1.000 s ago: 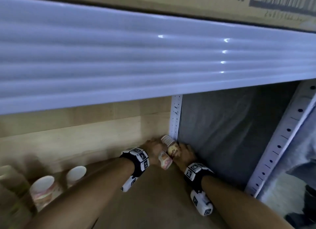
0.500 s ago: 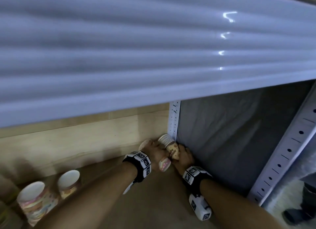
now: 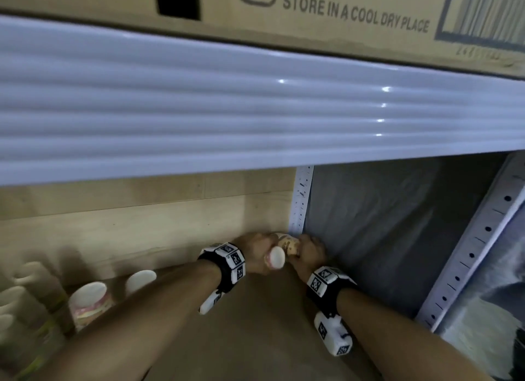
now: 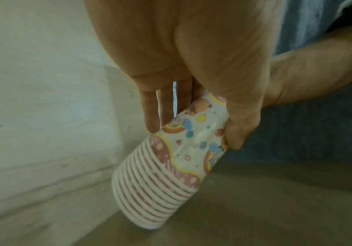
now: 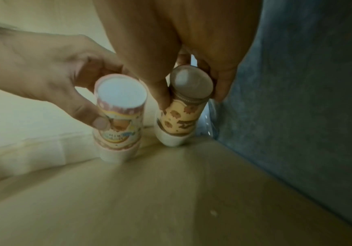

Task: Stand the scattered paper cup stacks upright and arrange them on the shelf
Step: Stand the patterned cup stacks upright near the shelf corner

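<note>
At the shelf's back right corner my left hand (image 3: 257, 257) grips a pink cartoon-print cup stack (image 3: 275, 260), base up and rims down. In the left wrist view that pink stack (image 4: 181, 158) leans slightly, with its lowest rim on the shelf board (image 4: 255, 208). Beside it my right hand (image 3: 309, 251) grips a brown-and-orange cup stack (image 3: 288, 242), also base up. The right wrist view shows the pink stack (image 5: 119, 116) on the left and the brown stack (image 5: 183, 108) on the right, close together and a little apart, both against the back wall.
More cup stacks (image 3: 89, 298) stand at the shelf's left, some blurred. The white upper shelf edge (image 3: 255, 110) hangs low overhead with a cardboard box (image 3: 341, 11) on it. A perforated upright (image 3: 301, 198) and a grey side panel (image 3: 383, 224) bound the corner.
Both stacks have been tipped from leaning with rims toward the back wall to standing with bases up. The hands stayed in the corner.
</note>
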